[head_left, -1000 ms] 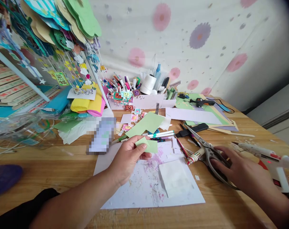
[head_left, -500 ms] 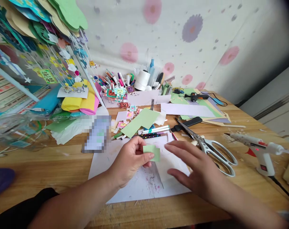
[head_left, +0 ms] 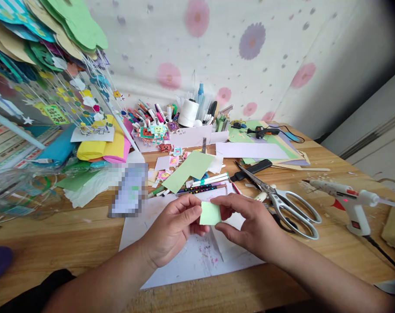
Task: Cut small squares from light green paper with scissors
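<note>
R hand [head_left: 249, 221] has moved in to the R edge of the slip [head_left: 210, 214] vs 0.5 s ago; I see L hand [head_left: 179, 226] pinching it over the sheet [head_left: 187, 265]; can't tell if R fingers grip; uneven pull could, imo, crease or tear it

No writing can be read for certain. Dark characters on the bright-green tag [head_left: 55, 114], upper left of the frame, are too small to make out, as are the marks on the white box [head_left: 194, 138] near the centre.
</note>
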The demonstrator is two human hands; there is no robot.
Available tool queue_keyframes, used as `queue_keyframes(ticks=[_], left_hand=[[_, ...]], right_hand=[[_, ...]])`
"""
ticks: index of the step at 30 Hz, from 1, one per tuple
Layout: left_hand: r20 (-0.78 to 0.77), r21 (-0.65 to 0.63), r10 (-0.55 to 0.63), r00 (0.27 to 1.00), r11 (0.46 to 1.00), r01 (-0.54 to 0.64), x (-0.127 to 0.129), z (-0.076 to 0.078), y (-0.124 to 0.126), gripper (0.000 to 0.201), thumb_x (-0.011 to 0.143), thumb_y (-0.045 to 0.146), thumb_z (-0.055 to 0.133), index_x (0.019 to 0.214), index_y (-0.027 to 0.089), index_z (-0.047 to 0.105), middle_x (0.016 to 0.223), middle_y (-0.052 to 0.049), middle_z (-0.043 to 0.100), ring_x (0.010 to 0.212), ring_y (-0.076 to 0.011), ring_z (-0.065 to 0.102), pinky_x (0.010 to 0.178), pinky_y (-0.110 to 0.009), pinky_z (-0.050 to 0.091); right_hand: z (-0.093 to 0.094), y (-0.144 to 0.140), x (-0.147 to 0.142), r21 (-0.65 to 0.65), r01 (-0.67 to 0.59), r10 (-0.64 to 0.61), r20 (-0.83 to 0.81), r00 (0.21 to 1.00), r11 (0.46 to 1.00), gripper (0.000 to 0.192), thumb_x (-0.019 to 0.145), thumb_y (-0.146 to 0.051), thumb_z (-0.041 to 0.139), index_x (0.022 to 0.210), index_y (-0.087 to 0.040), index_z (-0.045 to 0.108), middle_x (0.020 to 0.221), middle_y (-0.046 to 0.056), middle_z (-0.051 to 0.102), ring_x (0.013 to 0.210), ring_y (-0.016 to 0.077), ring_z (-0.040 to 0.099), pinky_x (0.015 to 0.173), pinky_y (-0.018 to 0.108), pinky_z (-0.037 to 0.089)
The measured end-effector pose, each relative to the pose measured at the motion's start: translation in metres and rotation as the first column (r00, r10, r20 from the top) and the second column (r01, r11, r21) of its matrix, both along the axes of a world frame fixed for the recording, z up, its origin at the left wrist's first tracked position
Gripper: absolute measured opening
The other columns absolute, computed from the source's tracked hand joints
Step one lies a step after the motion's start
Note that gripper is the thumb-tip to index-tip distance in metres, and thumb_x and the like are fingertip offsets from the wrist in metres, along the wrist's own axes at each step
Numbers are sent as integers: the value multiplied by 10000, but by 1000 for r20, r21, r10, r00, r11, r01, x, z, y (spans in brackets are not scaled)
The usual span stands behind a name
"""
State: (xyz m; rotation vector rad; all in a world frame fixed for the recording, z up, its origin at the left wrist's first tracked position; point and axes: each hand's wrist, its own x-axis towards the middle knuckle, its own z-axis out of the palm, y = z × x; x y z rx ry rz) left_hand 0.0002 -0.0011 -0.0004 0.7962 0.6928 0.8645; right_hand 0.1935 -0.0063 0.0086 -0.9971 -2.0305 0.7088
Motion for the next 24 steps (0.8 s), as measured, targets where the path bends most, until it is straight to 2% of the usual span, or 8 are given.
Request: queue_keyframes(ticks=[3, 8, 13, 20, 24], left_hand=[[80, -22, -16, 997, 1000, 18, -1, -2, 2, 102, 808, 236, 652, 831, 163, 586, 837, -21, 620, 787, -136, 591, 715, -280, 488], [124, -50, 4, 992, 999, 3, -2, -3, 3, 44, 852, 180, 586, 814, 172, 566, 837, -24, 643, 843, -155, 606, 819, -361, 486], [61, -68, 51, 997, 997, -47, -2, -5, 2, 68, 816, 190, 635, 848, 169, 579, 871, -34, 661, 836, -170, 630, 784, -360, 508], [-75, -44, 129, 989, 990, -132, -1, -3, 3, 117, 770, 216, 682, 790, 172, 575, 716, 2, 659, 668, -146, 660, 619, -261, 520], [-131, -32, 145, 981, 988, -151, 0, -1, 2, 156, 725, 244, 723, 756, 170, 589, 677, 16, 639, 625, -137, 643, 578, -260, 530]], right_hand=[[0, 2, -2, -1, 4, -4, -43, 999, 1000, 367, 712, -43, 665, 1062, -145, 624, 765, 1, 603, 686, 119, 555, 660, 234, 467], [1, 5, -3, 19, 19, -19, -21, 1000, 1000, 426, 699, -5, 633, 1093, -163, 595, 804, -1, 589, 728, 123, 539, 680, 240, 450], [3, 4, -4, 11, 20, -20, -2, 1000, 1000, 411, 719, -25, 629, 1104, -165, 595, 814, 1, 581, 730, 123, 537, 681, 243, 452], [2, 3, -3, -43, 6, -7, -32, 999, 999, 443, 735, -81, 650, 1173, -121, 589, 808, 21, 590, 735, 138, 551, 698, 278, 474], [-2, 3, -4, 4, 19, -19, -6, 1000, 1000, 365, 742, -137, 700, 1098, -142, 617, 809, 28, 599, 733, 149, 564, 678, 287, 480]])
